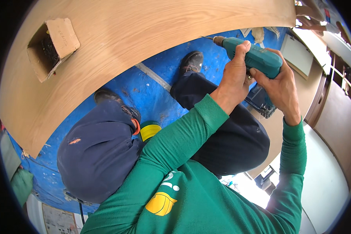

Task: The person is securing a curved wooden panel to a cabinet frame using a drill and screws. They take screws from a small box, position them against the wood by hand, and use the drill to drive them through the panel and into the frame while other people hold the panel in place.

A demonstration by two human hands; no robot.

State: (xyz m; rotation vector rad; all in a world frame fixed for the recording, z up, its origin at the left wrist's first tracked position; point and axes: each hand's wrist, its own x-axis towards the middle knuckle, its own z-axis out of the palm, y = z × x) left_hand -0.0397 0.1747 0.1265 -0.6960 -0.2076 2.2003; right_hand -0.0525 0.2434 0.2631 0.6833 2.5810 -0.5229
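Observation:
I hold a teal drill (257, 57) up at the upper right, a thin bit pointing left toward the edge of a light wood-grain board (144, 27). My left hand (234, 78) grips the drill's handle from the left side, thumb raised along its body. My right hand (279, 85) wraps round the rear of the drill and its lower part, which is partly hidden by my fingers. Whether the bit touches the board is hard to tell.
An open cardboard box (58, 39) with dark contents sits on the board. My shoes (191, 62) rest on blue floor covering (156, 97). A dark plastic case (259, 99), a yellow-and-black round object (150, 130) and pale panels (327, 148) are nearby.

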